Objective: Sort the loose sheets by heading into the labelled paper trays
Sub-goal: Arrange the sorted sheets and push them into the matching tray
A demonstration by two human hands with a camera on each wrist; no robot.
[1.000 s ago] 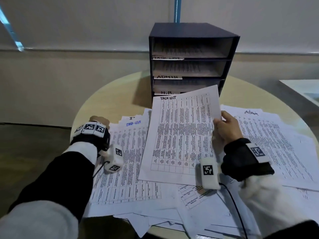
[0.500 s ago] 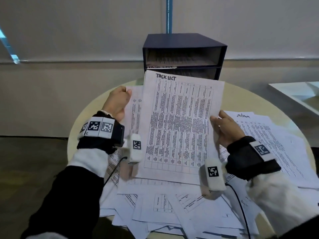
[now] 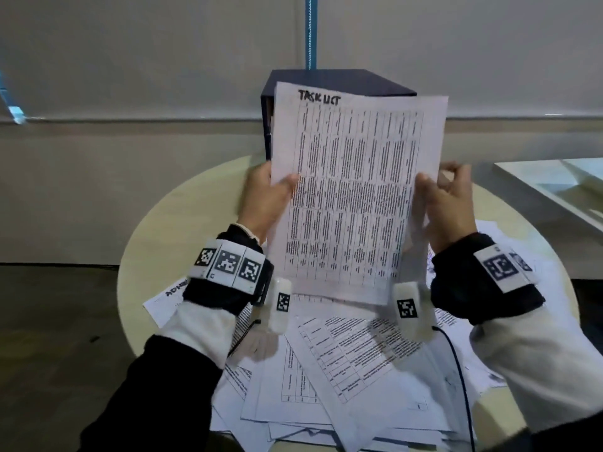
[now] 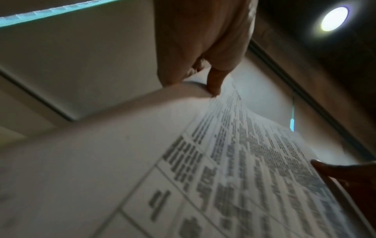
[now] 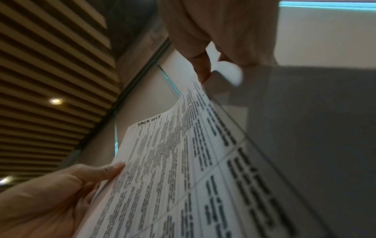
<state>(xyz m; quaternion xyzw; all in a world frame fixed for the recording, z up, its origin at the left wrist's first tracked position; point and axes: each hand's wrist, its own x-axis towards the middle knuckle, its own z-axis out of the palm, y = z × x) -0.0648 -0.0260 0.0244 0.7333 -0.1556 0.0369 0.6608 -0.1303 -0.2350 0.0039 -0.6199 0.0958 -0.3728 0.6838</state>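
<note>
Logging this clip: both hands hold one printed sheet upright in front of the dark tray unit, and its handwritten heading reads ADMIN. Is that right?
Not quite. The heading on the held sheet reads TASK LIST, not ADMIN; the head view shows it at the top edge, and the right wrist view repeats it. The rest stands: the left hand and right hand grip its side edges, upright before the dark tray unit.

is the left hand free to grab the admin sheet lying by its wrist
Probably not yet: the left hand pinches the raised task list sheet, as does the right hand. The admin sheet lies uncovered below.
</note>
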